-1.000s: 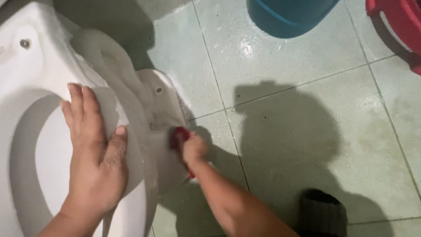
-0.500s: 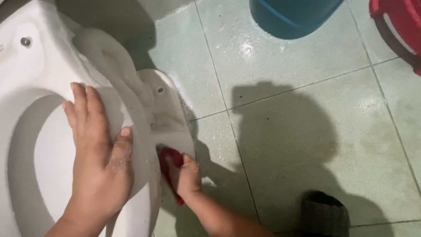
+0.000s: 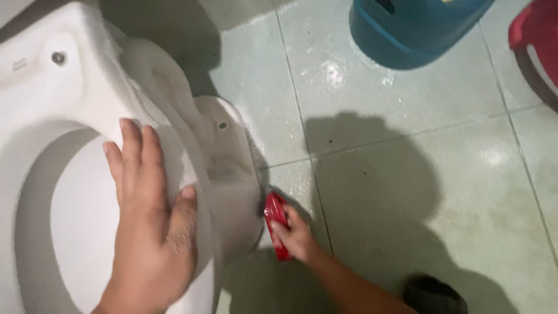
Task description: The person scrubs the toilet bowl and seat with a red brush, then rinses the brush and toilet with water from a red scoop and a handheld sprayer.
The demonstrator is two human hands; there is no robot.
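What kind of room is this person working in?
Most likely a bathroom: a white toilet under the left hand, wet green floor tiles, and a blue bucket nearby.

Left hand (image 3: 154, 224) flat on toilet seat (image 3: 35, 174), right hand (image 3: 296, 235) gripping red brush (image 3: 276, 224)

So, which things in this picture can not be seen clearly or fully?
- Red brush, head view: the bristle side is hidden by the right hand and motion blur.
- Blue bucket: cut by the top edge.
- Red stool: cut by the right edge.
- Toilet seat: partly under the left hand.
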